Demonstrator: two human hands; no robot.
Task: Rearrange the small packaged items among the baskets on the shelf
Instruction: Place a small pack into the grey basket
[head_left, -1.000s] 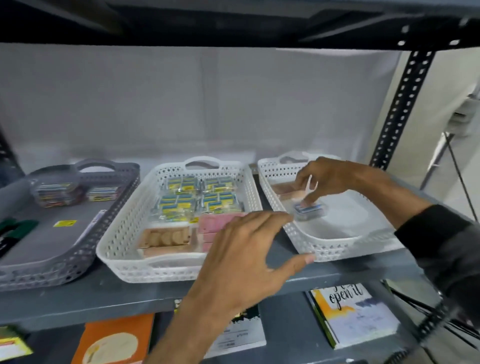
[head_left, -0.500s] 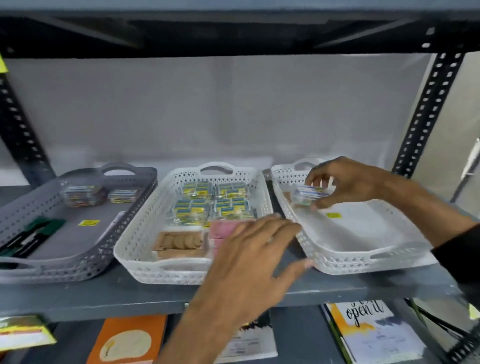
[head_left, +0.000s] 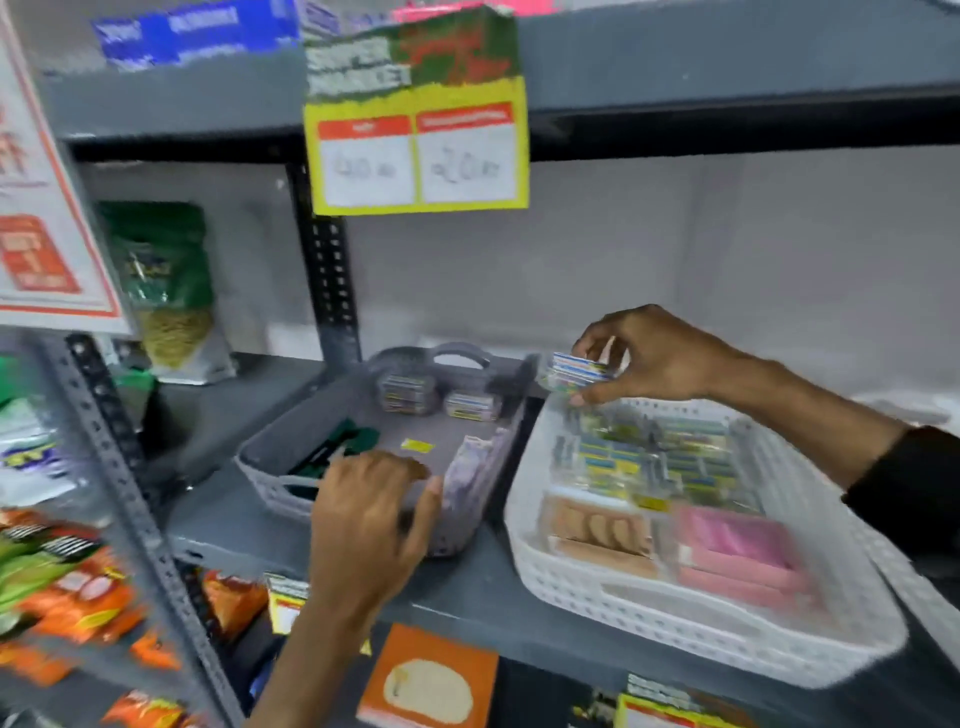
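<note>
My right hand (head_left: 655, 353) pinches a small clear packet with blue and yellow print (head_left: 575, 372), held in the air above the far left corner of the white basket (head_left: 691, 631). That basket holds several like packets, biscuit packs and pink packs. To its left stands a grey basket (head_left: 457, 535) with two small packets (head_left: 439, 399) at its back, a green item and a yellow sticker. My left hand (head_left: 366, 512) rests over the grey basket's near rim with fingers curled; whether it grips the rim is unclear.
A yellow price sign (head_left: 418, 156) hangs from the shelf above. A perforated black upright (head_left: 330, 291) stands behind the grey basket. Snack bags (head_left: 62, 582) fill the unit to the left, and an orange package (head_left: 428, 680) lies on the shelf below.
The view has swung left, so the right white basket is out of sight. My right hand carried the packet leftward across the middle basket. My left hand moved from the middle basket's front to the grey basket.
</note>
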